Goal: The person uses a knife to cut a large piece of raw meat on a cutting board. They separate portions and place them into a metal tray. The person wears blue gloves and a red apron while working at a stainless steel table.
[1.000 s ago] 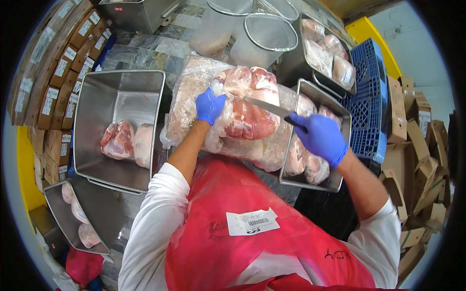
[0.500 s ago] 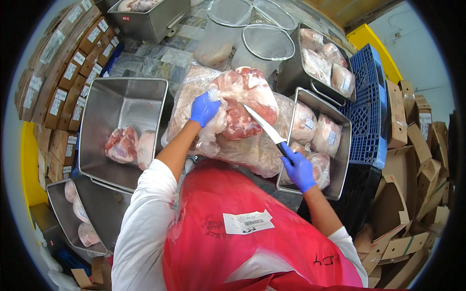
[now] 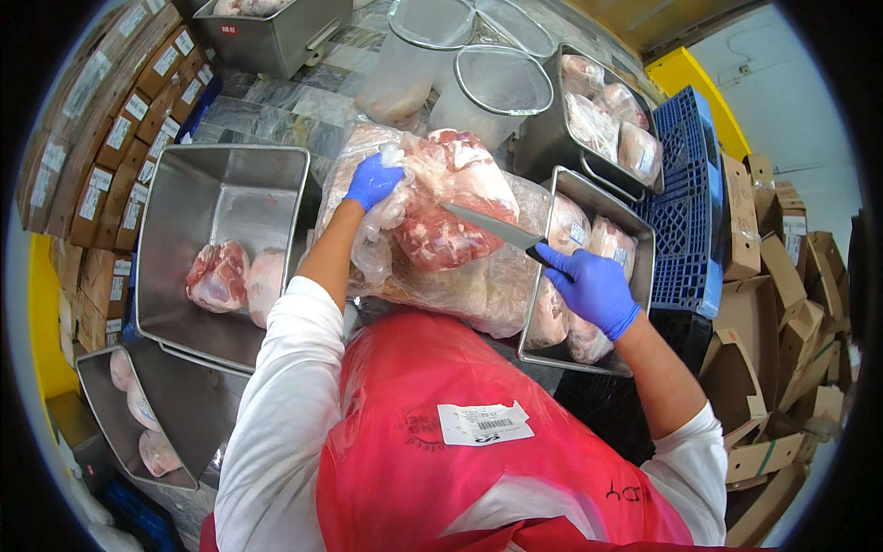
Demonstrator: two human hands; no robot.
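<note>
I see the left hand point(image 3: 373, 182), gloved in blue, closed on bunched clear wrap point(image 3: 373, 250) just above the frame's centre. Beside it, the raw meat point(image 3: 441, 235) lies on a plastic-covered stack point(image 3: 469, 296). Right of centre, I have the right hand point(image 3: 593, 287) gripping a knife point(image 3: 492, 224); its blade overlaps the meat, though I can't tell whether they touch. A metal bin point(image 3: 246, 198) stands at left.

Open air runs from your left hand point(image 3: 374, 181) over the rim of the left steel tub point(image 3: 262, 179), where two meat pieces point(image 3: 219, 276) obstruct only the near part. Between your hands, the knife point(image 3: 487, 224) bars the way above the central meat cut point(image 3: 446, 235). Ringed translucent containers point(image 3: 471, 112) block low passage beyond; the right steel tub point(image 3: 579, 368) stands beneath your right hand point(image 3: 596, 290).
</note>
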